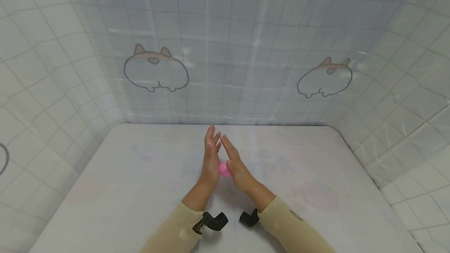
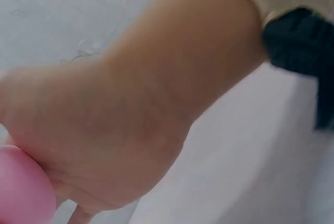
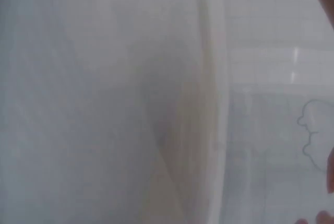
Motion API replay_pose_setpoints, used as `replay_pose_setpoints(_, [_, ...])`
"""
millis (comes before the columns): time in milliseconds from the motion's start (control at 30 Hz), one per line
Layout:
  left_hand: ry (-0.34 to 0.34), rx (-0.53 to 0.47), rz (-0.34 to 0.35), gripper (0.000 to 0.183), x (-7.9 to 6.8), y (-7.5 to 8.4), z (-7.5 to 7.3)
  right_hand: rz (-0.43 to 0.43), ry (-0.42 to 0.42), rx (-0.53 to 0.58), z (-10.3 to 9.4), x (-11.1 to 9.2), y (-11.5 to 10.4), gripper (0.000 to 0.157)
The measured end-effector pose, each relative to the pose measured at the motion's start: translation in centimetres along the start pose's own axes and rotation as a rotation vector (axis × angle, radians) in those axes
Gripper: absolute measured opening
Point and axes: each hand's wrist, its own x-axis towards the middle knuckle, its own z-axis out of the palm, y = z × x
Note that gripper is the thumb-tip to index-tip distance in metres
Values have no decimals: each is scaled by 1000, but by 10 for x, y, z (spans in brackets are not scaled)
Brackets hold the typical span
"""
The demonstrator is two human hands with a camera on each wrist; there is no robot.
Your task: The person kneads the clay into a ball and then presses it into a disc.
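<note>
A smooth pink ball (image 1: pixel 224 170) sits between the palms of both hands near the middle of the white table. My left hand (image 1: pixel 211 163) stands on edge at its left side, fingers extended forward. On the other side, my right hand (image 1: pixel 240 170) leans in with straight fingers, its thumb close above the ball. Toward the tips the two hands come near each other. The left wrist view shows the pink ball (image 2: pixel 23 187) against the left palm (image 2: pixel 104 135). Only parts of the right hand, including fingertips (image 3: pixel 324 217), appear at the right wrist view's edge.
The white table (image 1: pixel 133 190) has faint coloured prints. Tile-patterned sheeting (image 1: pixel 239 50) with cartoon animal drawings rises behind it, and similar sheeting flanks both sides. Black curved camera mounts (image 1: pixel 216 221) stick out from both sleeves above the table.
</note>
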Motion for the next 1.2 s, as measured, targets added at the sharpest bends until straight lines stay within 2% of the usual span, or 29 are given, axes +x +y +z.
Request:
replay_pose_setpoints(67, [1, 25, 29, 90, 3, 0, -2, -18, -11, 11, 2, -1, -4, 81])
replay_pose_setpoints(200, [-28, 147, 60, 87, 3, -5, -5, -39, -2, 83, 5, -1, -14, 79])
replay_pose_setpoints(300, [-88, 258, 103, 81, -2, -13, -5, -57, 56, 131, 5, 1, -20, 82])
replay_pose_setpoints(400, [-174, 316, 138, 76, -9, -19, -2, -64, 144, 143, 2, 4, -24, 84])
replay_pose_setpoints(533, [-273, 270, 107, 74, -16, -20, 2, -8, 226, 110, -4, 7, -25, 87])
replay_pose_setpoints(800, [-414, 85, -16, 72, -22, -11, 4, 159, 235, 128, -18, 15, -21, 95])
replay_pose_setpoints(933, [-404, 27, -27, 76, -22, -8, 4, 194, 192, 138, -20, 16, -17, 94])
replay_pose_setpoints(1200, [-270, 32, 64, 83, -17, -5, 4, 239, 74, 155, -10, 6, -3, 94])
